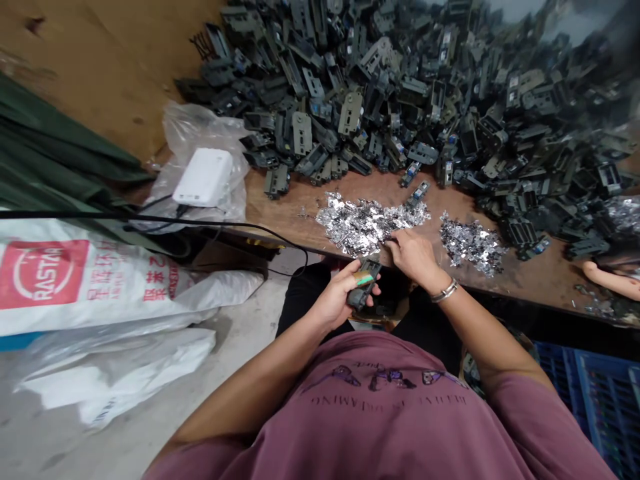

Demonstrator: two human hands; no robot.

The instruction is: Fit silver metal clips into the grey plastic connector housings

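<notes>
My left hand (pixel 336 299) is closed around a dark grey-green plastic housing (pixel 361 295), held just off the table's front edge above my lap. A bright green and orange patch shows on it near my thumb. My right hand (pixel 414 256) rests at the table edge, fingers curled together against the near side of a pile of small shiny metal pieces (pixel 350 225). Whatever those fingertips pinch is too small to make out. Farther right lies a second, darker pile of metal pieces (pixel 470 243).
Behind the piles, a large heap of similar housings (pixel 303 133) covers the wooden table (pixel 287 217). At left sit a white box (pixel 204 177) on clear plastic, a black cable (pixel 260 230) and printed sacks (pixel 120 273). Blue crates (pixel 600 400) stand lower right; another person's arm (pixel 613 280) appears at right.
</notes>
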